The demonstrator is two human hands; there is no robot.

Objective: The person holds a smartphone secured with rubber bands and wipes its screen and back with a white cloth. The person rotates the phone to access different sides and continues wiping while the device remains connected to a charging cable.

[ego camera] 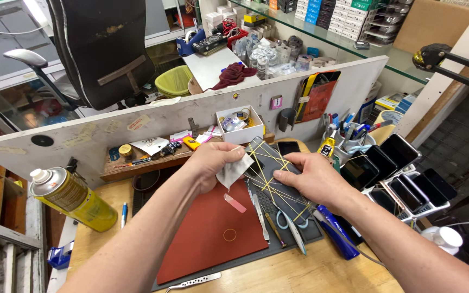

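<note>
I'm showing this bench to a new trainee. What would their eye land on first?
First, the two hands at the centre: the left hand pinches a white wipe while the right hand steadies a dark phone wrapped in yellow rubber bands. Below them lies a red mat, and at the left edge a yellow spray can lies tilted. On the right, a rack of phones stands in rows.

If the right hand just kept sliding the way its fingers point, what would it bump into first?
Its fingers aim left across the dark device wrapped in yellow rubber bands. The right hand would probably first meet the white cloth pinched in the left hand, though depth is hard to judge.
</note>
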